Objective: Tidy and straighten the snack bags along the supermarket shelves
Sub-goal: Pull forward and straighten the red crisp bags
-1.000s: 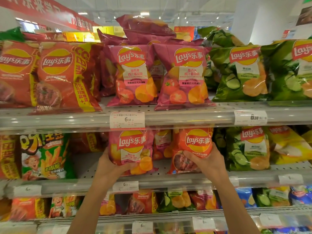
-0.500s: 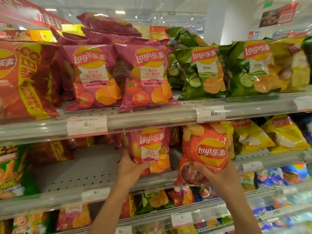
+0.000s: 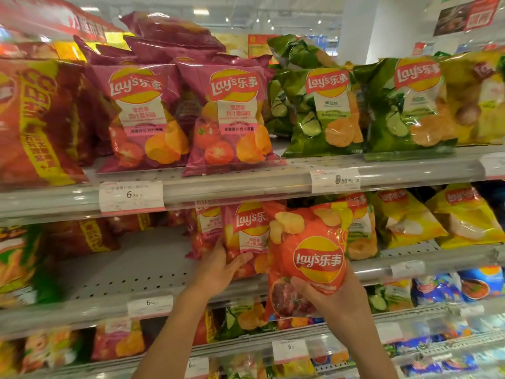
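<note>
My right hand [image 3: 332, 298] grips the lower part of an orange-red Lay's bag [image 3: 306, 250], held upright in front of the middle shelf's edge. My left hand [image 3: 218, 266] presses against the bottom of a pink tomato Lay's bag [image 3: 250, 228] that stands on the middle shelf [image 3: 131, 269], fingers spread under it. More pink tomato bags [image 3: 232, 116] stand on the top shelf above.
Green cucumber bags [image 3: 328, 110] fill the top shelf's right part, red bags [image 3: 32, 124] its left. Yellow bags [image 3: 404, 217] stand right of my hands. A bare stretch of middle shelf lies left of the pink bag. Price tags [image 3: 131, 196] line the rails.
My right hand has pulled the orange-red bag out from the middle shelf, down and towards me. The left hand stays on the pink bag. The view has shifted rightwards.
</note>
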A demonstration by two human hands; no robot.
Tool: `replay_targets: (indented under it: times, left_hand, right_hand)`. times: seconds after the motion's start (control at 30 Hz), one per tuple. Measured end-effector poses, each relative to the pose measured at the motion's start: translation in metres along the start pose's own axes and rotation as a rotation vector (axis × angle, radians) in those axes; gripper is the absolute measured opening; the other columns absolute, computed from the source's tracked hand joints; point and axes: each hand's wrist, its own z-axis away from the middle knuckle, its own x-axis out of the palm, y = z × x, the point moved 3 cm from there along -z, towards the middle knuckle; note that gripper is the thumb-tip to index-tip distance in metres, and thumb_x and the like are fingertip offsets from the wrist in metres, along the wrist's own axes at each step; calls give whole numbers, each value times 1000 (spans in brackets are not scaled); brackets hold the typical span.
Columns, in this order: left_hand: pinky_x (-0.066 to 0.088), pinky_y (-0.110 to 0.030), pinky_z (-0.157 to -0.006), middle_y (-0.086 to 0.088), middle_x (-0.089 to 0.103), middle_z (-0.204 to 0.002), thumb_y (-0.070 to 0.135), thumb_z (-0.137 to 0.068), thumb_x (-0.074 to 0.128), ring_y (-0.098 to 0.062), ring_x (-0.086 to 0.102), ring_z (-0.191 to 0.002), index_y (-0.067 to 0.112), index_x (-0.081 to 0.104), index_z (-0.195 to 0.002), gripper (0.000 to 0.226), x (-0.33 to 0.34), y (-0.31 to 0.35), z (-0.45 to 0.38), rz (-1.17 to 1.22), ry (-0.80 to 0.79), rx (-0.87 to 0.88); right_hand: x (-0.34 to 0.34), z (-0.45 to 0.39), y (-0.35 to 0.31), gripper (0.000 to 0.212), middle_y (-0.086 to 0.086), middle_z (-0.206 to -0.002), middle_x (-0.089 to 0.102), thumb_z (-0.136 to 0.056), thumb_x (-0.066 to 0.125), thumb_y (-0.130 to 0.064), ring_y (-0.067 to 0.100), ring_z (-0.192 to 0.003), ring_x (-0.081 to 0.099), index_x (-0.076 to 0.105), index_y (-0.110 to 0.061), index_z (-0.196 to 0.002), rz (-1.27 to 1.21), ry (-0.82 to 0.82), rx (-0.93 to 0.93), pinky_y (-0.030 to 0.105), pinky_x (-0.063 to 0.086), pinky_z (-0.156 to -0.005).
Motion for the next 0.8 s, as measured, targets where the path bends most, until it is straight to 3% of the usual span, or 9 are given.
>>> replay_targets:
  times: [0.1, 0.2, 0.3, 0.37, 0.47, 0.53, 0.67, 0.8]
  left_hand:
    - [46, -44, -102, 1, 60, -132, 74, -86, 34, -22, 56, -121, 28, 49, -135, 69, -14, -12, 25, -187, 132, -15]
    - [41, -43, -101, 1, 63, -116, 68, -94, 17, -23, 56, -111, 26, 62, -121, 67, -37, -34, 60, -414, 341, 32]
    - [35, -54, -107, -5, 65, -110, 56, -98, 25, -31, 55, -109, 19, 70, -108, 59, -62, -62, 90, -525, 544, 47]
    - [26, -62, -114, -9, 64, -113, 48, -95, 36, -35, 55, -115, 16, 71, -106, 49, -78, -83, 106, -522, 618, 8]
    - [20, -65, -115, -13, 64, -113, 42, -92, 40, -40, 59, -115, 11, 69, -104, 44, -102, -115, 127, -546, 668, 28]
    - [21, -64, -113, -16, 66, -113, 41, -90, 39, -42, 60, -116, 9, 69, -104, 47, -119, -137, 135, -536, 693, 52]
    - [19, -57, -117, -9, 64, -118, 44, -93, 38, -38, 54, -124, 14, 66, -112, 45, -142, -170, 142, -514, 636, 104]
    - [32, -60, -111, -10, 59, -121, 37, -94, 49, -39, 50, -124, 12, 60, -121, 39, -143, -180, 146, -537, 551, 185]
  right_hand:
    - [11, 11, -9, 92, -23, -103, 67, -37, 81, -75, -6, -90, 62, 51, -45, -119, 20, -23, -26, 14, 46, -68]
    - [32, 25, -18, 83, -25, -100, 67, -36, 81, -77, -9, -88, 62, 50, -51, -108, 34, -64, -33, 14, 46, -68]
    - [61, 40, -28, 92, -26, -105, 65, -33, 80, -81, -6, -93, 61, 46, -53, -114, 67, -95, -46, 17, 48, -74]
    - [87, 50, -36, 103, -24, -111, 65, -30, 78, -87, 4, -98, 64, 44, -51, -120, 85, -116, -37, 28, 54, -84]
    - [132, 63, -49, 117, -20, -112, 65, -30, 78, -87, 11, -101, 65, 42, -45, -133, 121, -142, -15, 39, 56, -91]
    - [162, 72, -58, 110, -24, -104, 62, -35, 81, -82, 8, -94, 62, 43, -44, -131, 139, -134, -27, 34, 53, -85]
    - [214, 83, -72, 76, -27, -103, 63, -47, 83, -75, 1, -95, 62, 48, -50, -109, 91, -111, -41, 30, 52, -82]
    - [250, 77, -88, 74, -32, -100, 56, -55, 83, -73, -9, -86, 54, 40, -51, -110, 112, -40, -69, 15, 41, -68]
